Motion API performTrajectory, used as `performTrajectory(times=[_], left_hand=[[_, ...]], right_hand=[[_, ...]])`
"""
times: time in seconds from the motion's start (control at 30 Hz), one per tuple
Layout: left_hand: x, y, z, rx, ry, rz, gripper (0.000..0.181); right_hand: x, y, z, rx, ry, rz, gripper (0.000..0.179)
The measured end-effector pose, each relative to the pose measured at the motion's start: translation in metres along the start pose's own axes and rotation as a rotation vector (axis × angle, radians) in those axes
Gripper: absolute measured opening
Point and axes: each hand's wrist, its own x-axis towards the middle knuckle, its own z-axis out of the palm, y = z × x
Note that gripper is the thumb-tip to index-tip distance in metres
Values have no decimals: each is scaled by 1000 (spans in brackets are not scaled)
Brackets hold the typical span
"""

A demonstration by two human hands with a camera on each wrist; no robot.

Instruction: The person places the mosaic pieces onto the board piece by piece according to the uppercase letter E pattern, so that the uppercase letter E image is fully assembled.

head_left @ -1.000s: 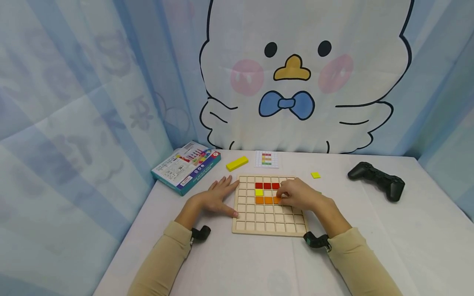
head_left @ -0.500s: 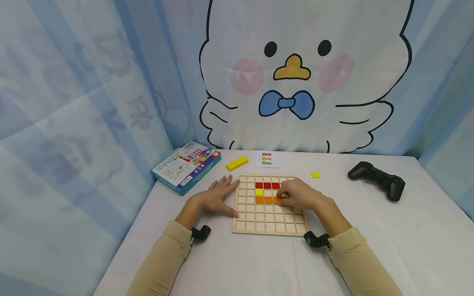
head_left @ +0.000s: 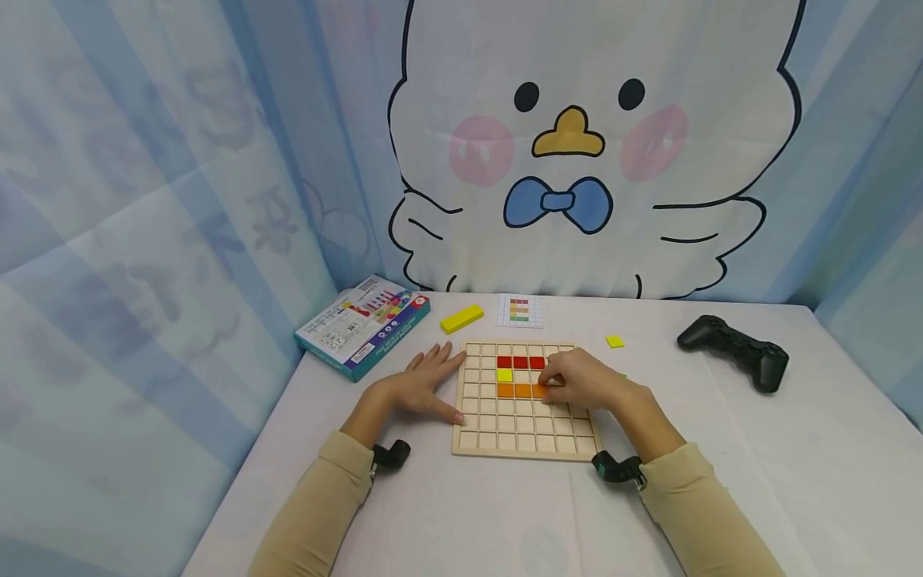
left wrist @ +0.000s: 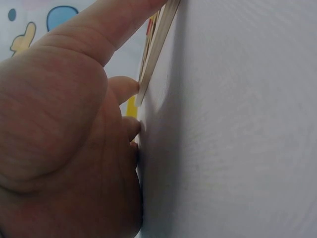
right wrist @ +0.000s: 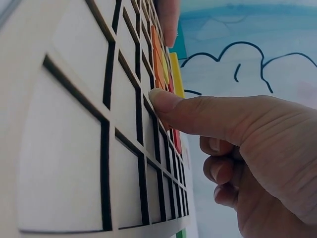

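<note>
A wooden grid board (head_left: 505, 443) lies flat on the table. My left hand (head_left: 421, 383) spreads along its left side, with the thumb and a fingertip touching the edge. On the grid are a row of red tiles (head_left: 520, 362), one yellow tile (head_left: 504, 375) below them, and a row of orange tiles (head_left: 514, 390). My right hand (head_left: 586, 378) reaches over the board's right part. Its thumb and forefinger pinch the rightmost orange tile (head_left: 538, 390), which they partly cover. In the right wrist view the thumb (right wrist: 166, 100) touches that tile; its other fingers are curled.
Behind the board lie a yellow bar (head_left: 462, 319) and a pattern card (head_left: 519, 311). A game box (head_left: 363, 324) sits at the back left. To the right are a loose yellow tile (head_left: 614, 341) and a black game controller (head_left: 733, 353). Something green peeks out beside the right wrist.
</note>
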Motion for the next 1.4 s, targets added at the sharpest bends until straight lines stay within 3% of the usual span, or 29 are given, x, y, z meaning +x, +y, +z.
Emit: performTrajectory(times=[0.13, 0.43, 0.57, 0.67, 0.9, 1.1, 1.4], left_hand=[[0, 0, 0, 1, -4, 5, 121], [-1, 1, -1, -10, -11, 5, 121], [-1, 0, -1, -13, -10, 3, 121], [0, 0, -1, -13, -11, 3, 121], [0, 0, -1, -10, -10, 7, 121], [0, 1, -1, -8, -11, 3, 121], [0, 1, -1, -10, -12, -6, 122]], right_hand=[[-2, 2, -3, 82, 47, 59, 24], [-12, 12, -20, 84, 426, 132, 34], [-16, 26, -21, 62, 533, 149, 34], [-19, 38, -18, 65, 584, 206, 39], [-27, 68, -8, 97, 589, 390, 51], [-31, 83, -4, 104, 576, 444, 51], [-34, 87, 1, 73, 598, 541, 52]])
